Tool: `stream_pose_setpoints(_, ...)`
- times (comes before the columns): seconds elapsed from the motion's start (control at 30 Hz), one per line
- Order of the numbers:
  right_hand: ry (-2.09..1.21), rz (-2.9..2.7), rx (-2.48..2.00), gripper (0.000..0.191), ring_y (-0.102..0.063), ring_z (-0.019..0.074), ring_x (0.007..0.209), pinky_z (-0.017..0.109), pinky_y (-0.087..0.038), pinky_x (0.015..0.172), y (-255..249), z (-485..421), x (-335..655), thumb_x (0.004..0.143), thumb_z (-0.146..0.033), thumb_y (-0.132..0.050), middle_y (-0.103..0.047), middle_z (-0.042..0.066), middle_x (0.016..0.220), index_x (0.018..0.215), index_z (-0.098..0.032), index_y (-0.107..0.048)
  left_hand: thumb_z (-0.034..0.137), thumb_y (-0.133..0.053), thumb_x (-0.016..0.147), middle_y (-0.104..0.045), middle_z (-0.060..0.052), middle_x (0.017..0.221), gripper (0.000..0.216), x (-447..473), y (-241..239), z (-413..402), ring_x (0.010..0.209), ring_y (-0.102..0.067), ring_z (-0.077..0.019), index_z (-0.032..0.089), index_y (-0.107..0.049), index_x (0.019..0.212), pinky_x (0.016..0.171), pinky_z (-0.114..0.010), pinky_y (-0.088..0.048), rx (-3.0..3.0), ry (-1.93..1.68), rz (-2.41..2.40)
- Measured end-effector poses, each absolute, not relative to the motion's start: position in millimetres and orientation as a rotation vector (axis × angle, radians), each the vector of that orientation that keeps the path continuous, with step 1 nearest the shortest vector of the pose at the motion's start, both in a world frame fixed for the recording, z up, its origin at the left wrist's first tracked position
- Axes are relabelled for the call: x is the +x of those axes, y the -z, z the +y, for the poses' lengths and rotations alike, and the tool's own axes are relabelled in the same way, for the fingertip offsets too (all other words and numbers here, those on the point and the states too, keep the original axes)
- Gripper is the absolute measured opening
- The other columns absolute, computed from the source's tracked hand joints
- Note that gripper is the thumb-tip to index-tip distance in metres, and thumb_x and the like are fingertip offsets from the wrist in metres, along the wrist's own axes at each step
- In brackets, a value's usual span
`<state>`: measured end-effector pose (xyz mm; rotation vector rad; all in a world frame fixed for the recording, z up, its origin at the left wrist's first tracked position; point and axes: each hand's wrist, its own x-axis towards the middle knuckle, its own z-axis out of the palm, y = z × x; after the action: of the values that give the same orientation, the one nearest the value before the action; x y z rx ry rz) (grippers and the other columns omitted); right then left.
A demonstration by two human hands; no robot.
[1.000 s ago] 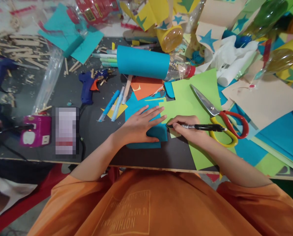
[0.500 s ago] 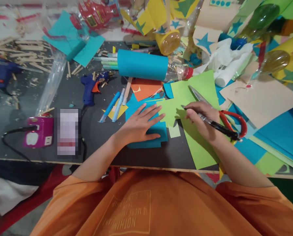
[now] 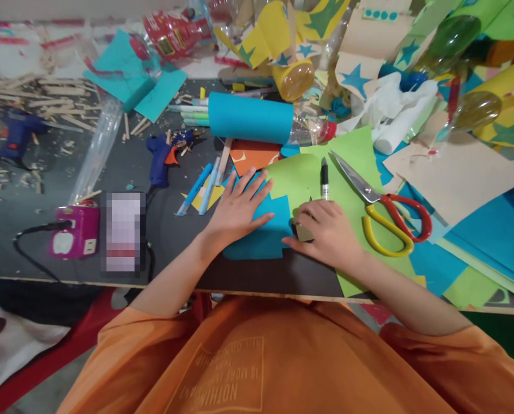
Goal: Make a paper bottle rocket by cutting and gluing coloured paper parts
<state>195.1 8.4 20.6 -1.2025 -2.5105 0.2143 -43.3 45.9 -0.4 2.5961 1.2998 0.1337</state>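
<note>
My left hand (image 3: 238, 207) lies with fingers spread on blue paper (image 3: 265, 238), and its fingertips reach the edge of a light green sheet (image 3: 294, 169). My right hand (image 3: 329, 233) is bent over that sheet's lower part, thumb and fingers around a small shaded paper scrap (image 3: 304, 232). A black-and-silver pen (image 3: 324, 179) sticks out past its knuckles, pointing away from me; the rest of the pen is hidden by the hand. To the right, scissors (image 3: 371, 195) with one red and one yellow handle loop lie partly open on the green paper.
Farther back lies a bottle wrapped in blue paper (image 3: 250, 117). Blue markers (image 3: 199, 187), a glue gun (image 3: 158, 161), a phone (image 3: 121, 233) and a magenta power adapter (image 3: 73, 233) are to the left. Paper sheets (image 3: 459, 178) and decorated bottles (image 3: 294, 80) crowd the right and back.
My right hand has moved left and turned palm down, and the pen now points away from me. My left hand has shifted slightly left. The scissors are now uncovered.
</note>
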Motion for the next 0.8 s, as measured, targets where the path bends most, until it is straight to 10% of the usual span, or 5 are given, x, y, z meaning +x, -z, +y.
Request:
stream_pose_setpoints(0.4, -0.363, -2.473, -1.257, 0.034, -0.057, 0.0254, 0.079, 0.036, -0.039, 0.071, -14, -12, 181, 0.091, -0.048, -0.063, -0.065, 0.012, 0.084, 0.087, -0.014, -0.064, 0.046, -0.039, 0.101, -0.063, -0.011, 0.122, 0.045, -34, -11, 37, 0.116, -0.056, -0.0272, 0.028, -0.059, 0.138, 0.117, -0.06, -0.034, 2.745, -0.207, 1.101)
stream_pose_setpoints(0.6, -0.853, -2.114, -1.019, 0.016, -0.059, 0.0174, 0.072, 0.03, -0.047, 0.067, -14, -7, 181, 0.095, -0.016, -0.052, -0.065, 0.004, 0.075, 0.08, -0.021, -0.054, 0.041, -0.033, 0.104, -0.056, -0.015, 0.138, 0.047, -37, -1, 37, 0.131, -0.049, -0.031, 0.026, -0.056, 0.141, 0.118, -0.06, -0.031, 2.692, -0.313, 1.157)
stream_pose_setpoints(0.8, -1.298, -1.829, -1.276, 0.015, -0.05, 0.0094, 0.044, 0.024, -0.038, 0.048, -25, -3, 186, 0.089, -0.028, -0.059, -0.054, -0.006, 0.059, 0.079, -0.024, -0.048, 0.049, -0.025, 0.104, -0.047, -0.015, 0.152, 0.054, -40, 4, 43, 0.141, -0.04, -0.0338, 0.026, -0.053, 0.144, 0.117, -0.056, -0.032, 2.597, -0.284, 1.233)
